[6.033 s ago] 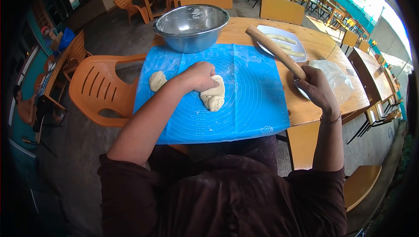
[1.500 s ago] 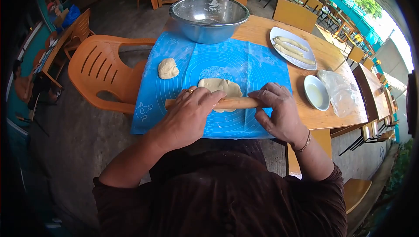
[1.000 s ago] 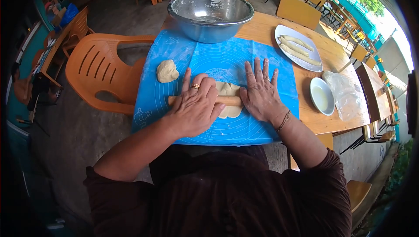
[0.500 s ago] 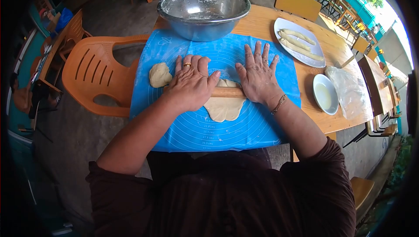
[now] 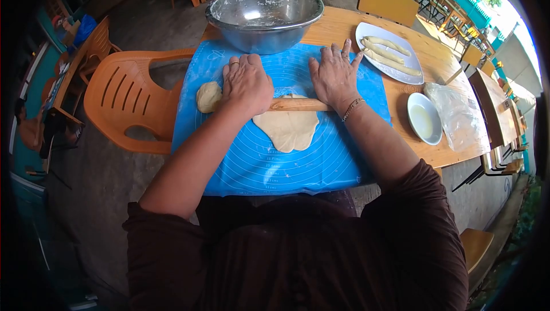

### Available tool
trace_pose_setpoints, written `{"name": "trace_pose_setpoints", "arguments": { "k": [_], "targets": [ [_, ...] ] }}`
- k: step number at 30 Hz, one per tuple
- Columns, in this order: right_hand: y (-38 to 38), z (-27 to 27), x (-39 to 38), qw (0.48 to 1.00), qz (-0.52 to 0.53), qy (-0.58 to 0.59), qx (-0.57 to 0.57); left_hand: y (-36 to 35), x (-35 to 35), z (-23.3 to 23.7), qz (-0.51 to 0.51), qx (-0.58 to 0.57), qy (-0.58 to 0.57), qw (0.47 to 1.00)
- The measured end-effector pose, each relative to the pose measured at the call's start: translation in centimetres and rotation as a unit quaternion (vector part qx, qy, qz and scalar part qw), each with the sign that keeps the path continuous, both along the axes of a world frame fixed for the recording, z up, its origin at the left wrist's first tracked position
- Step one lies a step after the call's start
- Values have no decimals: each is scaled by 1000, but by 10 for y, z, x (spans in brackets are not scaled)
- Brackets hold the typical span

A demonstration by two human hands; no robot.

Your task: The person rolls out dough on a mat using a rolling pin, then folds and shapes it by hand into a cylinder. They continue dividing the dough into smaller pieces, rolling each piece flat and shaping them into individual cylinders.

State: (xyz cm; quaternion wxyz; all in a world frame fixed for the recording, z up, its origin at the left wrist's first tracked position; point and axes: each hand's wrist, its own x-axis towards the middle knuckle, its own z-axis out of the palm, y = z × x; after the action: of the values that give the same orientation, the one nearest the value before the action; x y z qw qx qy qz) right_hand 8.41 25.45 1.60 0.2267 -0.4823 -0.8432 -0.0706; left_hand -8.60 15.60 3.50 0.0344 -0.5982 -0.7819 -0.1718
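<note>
A wooden rolling pin lies crosswise over a flattened sheet of dough. My left hand presses on the pin's left part with the palm, fingers stretched forward. At the other end, my right hand rests flat on the pin with its fingers stretched out and slightly spread. Both hands cover the ends of the pin in part. A ball of dough sits just left of my left hand. All of this is on a blue silicone mat printed with white circles.
A large steel bowl with floury residue stands behind the mat. Further right are a white plate with several dough strips, a small white bowl of liquid and a clear plastic bag. An orange chair is at the left.
Both hands have moved forward along with the rolling pin, which now lies nearer the far edge of the dough. More of the dough sheet shows on my side of the pin.
</note>
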Motion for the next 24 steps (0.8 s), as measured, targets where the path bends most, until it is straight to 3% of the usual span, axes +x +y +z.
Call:
{"name": "trace_pose_setpoints", "arguments": {
  "k": [4, 6, 7, 8, 10, 11, 13, 14, 16, 19, 24],
  "targets": [
    [9, 11, 3, 996, 26, -8, -83, 0, -2, 2, -28, 113, 28, 993],
    [20, 15, 9, 953, 82, 83, -280, -12, -2, 7, -56, 124, -10, 991],
    [2, 45, 13, 929, 56, 78, -358, -19, -1, 12, -86, 131, -50, 986],
    [-2, 38, 18, 928, 56, 78, -360, -28, 1, 15, -86, 128, -50, 987],
    [-10, 21, 32, 976, 151, 35, -152, -45, 5, 17, -200, 132, -8, 971],
    [-22, 15, 37, 976, 150, 33, -155, -51, 6, 11, -200, 130, -10, 971],
    [-44, 15, 39, 980, 86, -69, -165, -53, 5, 5, -184, -13, -91, 979],
    [-46, 18, 37, 980, 87, -69, -164, -50, 3, 6, -184, -12, -91, 979],
    [-47, 18, 36, 975, 71, -119, -174, -41, 4, 6, -172, -124, -44, 976],
    [-32, 17, 27, 974, 52, -137, -171, -29, 7, 15, -124, -183, -30, 975],
    [1, 19, 10, 971, 31, -161, -174, -8, 3, 5, -63, -161, -4, 985]
  ]
}}
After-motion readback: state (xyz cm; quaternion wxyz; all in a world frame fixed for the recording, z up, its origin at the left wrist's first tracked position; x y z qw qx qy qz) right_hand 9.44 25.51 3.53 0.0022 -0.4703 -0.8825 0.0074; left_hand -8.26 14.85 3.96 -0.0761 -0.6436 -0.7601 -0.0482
